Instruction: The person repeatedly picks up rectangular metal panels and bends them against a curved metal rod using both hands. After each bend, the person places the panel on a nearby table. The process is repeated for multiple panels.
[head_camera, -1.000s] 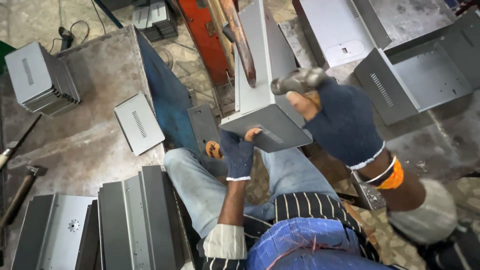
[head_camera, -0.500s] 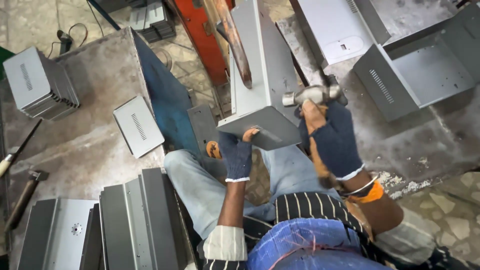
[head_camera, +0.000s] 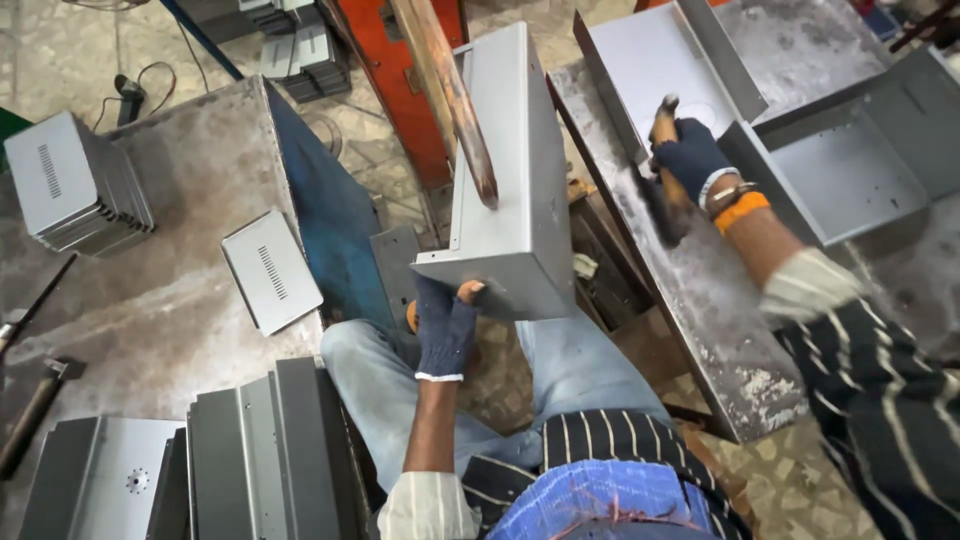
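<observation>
Broadly, a grey steel workbench (head_camera: 700, 330) runs down the right side, scuffed and paint-worn at its near corner, and a second, lower metal table (head_camera: 170, 300) fills the left. On the right bench rest an open grey sheet-metal box (head_camera: 850, 180) and a flat folded panel (head_camera: 660, 70) leaning up beside it. Between the two tables, over the person's denim-clad knees, stands the bent sheet-metal housing (head_camera: 515, 180), tilted on end with its lower folded edge near the lap; a rusty wooden-looking bar (head_camera: 455, 100) crosses in front of its upper part. At the bottom left lie stacks of grey folded panels (head_camera: 270, 460), and on the left table sit a pile of vented covers (head_camera: 70, 190) and a single vented cover (head_camera: 270, 270) lying flat. A dark hammer (head_camera: 40, 410) lies at the left table's edge.

The left hand (head_camera: 445, 325), in a dark blue glove with bare fingertips, grips the housing's lower edge, fingers curled around it. The right hand (head_camera: 690, 160), also gloved and wearing an orange band at the wrist, is closed around the wooden handle of a hammer (head_camera: 662, 195), whose head rests down on the right bench, well apart from the housing.
</observation>
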